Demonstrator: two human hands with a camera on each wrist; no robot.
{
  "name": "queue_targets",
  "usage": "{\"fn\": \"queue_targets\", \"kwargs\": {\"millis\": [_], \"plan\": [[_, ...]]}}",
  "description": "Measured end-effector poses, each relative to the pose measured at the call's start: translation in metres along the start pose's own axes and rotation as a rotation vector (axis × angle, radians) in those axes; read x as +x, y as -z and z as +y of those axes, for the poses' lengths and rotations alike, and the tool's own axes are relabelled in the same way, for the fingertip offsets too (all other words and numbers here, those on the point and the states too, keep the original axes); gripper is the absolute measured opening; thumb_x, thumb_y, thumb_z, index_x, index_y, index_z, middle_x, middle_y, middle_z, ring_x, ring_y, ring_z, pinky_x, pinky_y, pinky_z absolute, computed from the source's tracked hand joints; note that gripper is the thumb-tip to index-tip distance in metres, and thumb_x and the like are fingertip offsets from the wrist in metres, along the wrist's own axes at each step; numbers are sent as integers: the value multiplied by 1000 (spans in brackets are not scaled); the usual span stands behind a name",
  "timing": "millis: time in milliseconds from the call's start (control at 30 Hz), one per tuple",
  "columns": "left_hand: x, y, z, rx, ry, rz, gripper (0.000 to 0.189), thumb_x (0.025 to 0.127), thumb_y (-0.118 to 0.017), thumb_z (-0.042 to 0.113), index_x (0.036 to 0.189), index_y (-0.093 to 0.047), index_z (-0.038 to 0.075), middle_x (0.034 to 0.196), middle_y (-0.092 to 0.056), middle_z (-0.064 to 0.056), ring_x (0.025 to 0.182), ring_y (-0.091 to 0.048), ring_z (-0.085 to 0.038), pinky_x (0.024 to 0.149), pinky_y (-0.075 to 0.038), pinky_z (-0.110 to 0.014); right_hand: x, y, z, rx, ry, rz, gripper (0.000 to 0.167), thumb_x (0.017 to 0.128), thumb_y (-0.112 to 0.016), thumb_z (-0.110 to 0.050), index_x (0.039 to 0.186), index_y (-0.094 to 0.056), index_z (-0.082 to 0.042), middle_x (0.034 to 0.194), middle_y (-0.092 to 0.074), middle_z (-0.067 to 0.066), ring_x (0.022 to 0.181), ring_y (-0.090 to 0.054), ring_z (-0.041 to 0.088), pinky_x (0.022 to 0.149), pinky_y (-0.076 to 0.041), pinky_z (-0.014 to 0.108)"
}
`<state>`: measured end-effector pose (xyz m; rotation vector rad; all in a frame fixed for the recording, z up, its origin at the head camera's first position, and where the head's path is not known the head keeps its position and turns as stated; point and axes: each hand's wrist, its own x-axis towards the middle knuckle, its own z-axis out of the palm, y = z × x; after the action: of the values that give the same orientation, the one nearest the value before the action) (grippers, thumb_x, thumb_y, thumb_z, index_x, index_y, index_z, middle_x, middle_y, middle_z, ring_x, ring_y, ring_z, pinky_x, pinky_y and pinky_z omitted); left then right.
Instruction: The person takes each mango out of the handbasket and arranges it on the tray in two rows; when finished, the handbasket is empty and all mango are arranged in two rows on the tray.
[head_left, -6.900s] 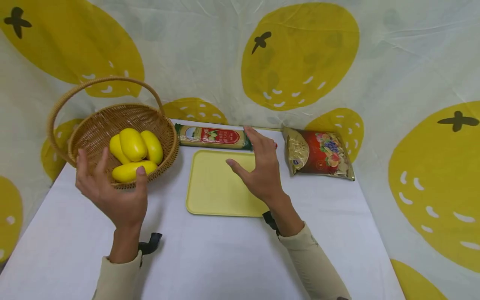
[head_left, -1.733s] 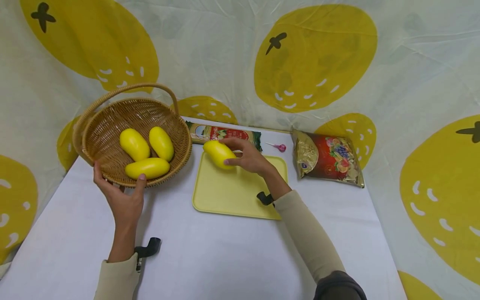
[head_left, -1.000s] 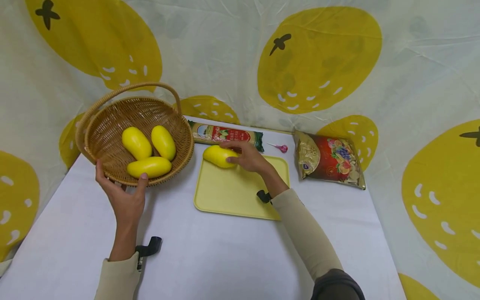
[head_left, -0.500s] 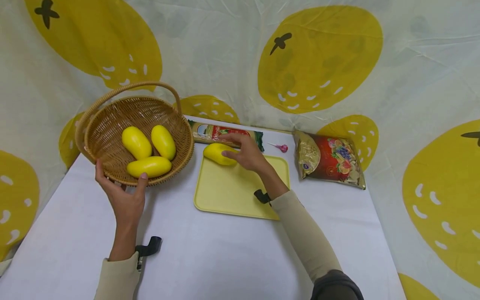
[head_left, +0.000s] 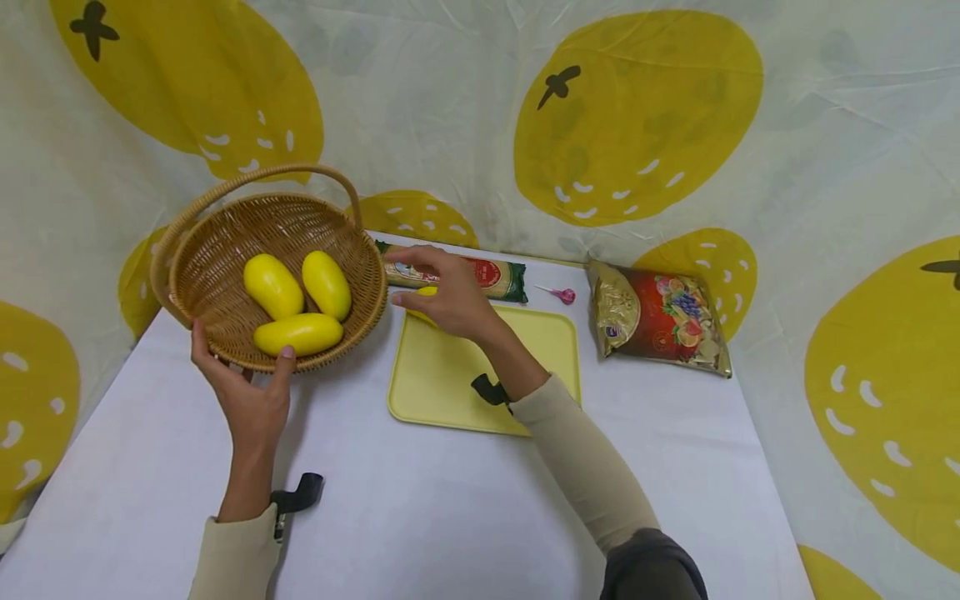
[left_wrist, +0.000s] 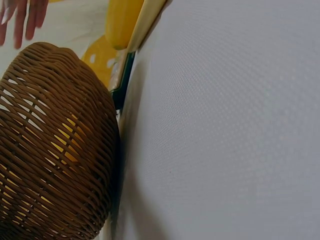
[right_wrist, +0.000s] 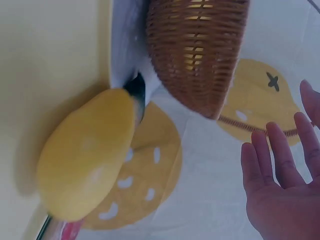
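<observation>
My left hand (head_left: 253, 396) grips the near rim of a wicker basket (head_left: 213, 262), thumb over the edge and fingers beneath. Tilted toward me, the basket holds three yellow mangoes (head_left: 298, 335). A fourth mango (right_wrist: 87, 157) lies on the far left part of a pale yellow tray (head_left: 450, 383); in the head view my right hand hides most of it. Above that mango, the right hand (head_left: 448, 296) holds nothing, its fingers extended toward the basket. In the right wrist view a space separates this hand from the mango.
Behind the tray lies a spaghetti packet (head_left: 498, 277), partly covered by the right hand. A pink lollipop (head_left: 566, 296) sits to its right, then a red and gold snack bag (head_left: 663, 321). Fruit-print cloth (head_left: 465, 100) hangs behind the white table (head_left: 420, 508).
Earlier both hands held nothing; then the left took the basket rim and the right set a mango on the tray. Now the right hand has released it and moved left toward the basket.
</observation>
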<state>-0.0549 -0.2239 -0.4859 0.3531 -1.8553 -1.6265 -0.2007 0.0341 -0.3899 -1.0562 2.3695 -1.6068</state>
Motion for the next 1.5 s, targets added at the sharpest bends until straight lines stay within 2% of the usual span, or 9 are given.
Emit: {"fn": "queue_targets", "kwargs": {"millis": [200,433,567,667,867,1033,1133,1300,1500], "plan": [[1,2,-3,-6,2,3,106,88,-76,5,169,-10,22,175,-14,-2,157,-33,-31,122,-38,-46,16,-25,-11,3,24,-58,50,92,-84,-16,139,-69,-11,141,-69,5,139,-60,20,117,-47,34],[1,1,-5,-55,-4,-1,107,88,-76,2,169,-10,20,176,-14,-4,158,-30,-33,122,-35,-47,31,-52,-16,32,-50,-141,51,91,-84,-15,140,-69,-14,145,-67,1,140,-58,13,117,-42,22],[1,1,-4,-42,-8,-1,107,87,-77,2,169,-11,21,175,-14,-3,158,-31,-32,123,-35,-48,40,-63,-17,3,-61,-189,52,92,-84,-17,141,-68,-15,149,-64,1,140,-59,22,116,-46,28],[1,2,-4,-31,-15,-3,106,88,-77,3,169,-11,21,175,-14,-2,158,-31,-32,123,-36,-48,48,-71,-19,-52,-65,-249,53,93,-83,-19,143,-67,-17,150,-63,-1,139,-59,23,115,-48,32],[2,2,-4,-13,-4,-1,105,89,-76,4,169,-10,21,176,-13,-2,158,-30,-32,125,-35,-49,65,-86,-25,-162,-96,-414,54,94,-81,-19,146,-64,-18,149,-63,3,139,-59,23,114,-48,31],[1,2,-5,-10,-2,0,106,89,-76,3,169,-10,21,176,-13,-1,158,-30,-32,124,-36,-50,76,-98,-26,-264,-135,-532,53,95,-81,-23,145,-64,-18,145,-66,1,133,-58,17,109,-44,21],[1,2,-5,-14,-6,-1,105,89,-76,2,169,-10,21,175,-13,-1,157,-31,-31,124,-37,-49,82,-105,-25,-302,-157,-577,50,94,-82,-22,141,-67,-17,143,-68,-2,133,-58,15,106,-43,19],[1,2,-5,-21,0,2,105,88,-76,2,169,-11,21,175,-14,-1,157,-31,-31,125,-36,-49,90,-115,-23,-374,-219,-636,47,92,-84,-19,136,-69,-18,144,-68,-3,135,-58,12,110,-43,20],[1,1,-6,-22,1,3,107,88,-77,4,169,-10,20,175,-14,-2,157,-32,-31,123,-37,-47,90,-125,-20,-473,-241,-675,48,92,-84,-19,136,-67,-22,139,-67,-5,128,-58,11,109,-43,22]]}}
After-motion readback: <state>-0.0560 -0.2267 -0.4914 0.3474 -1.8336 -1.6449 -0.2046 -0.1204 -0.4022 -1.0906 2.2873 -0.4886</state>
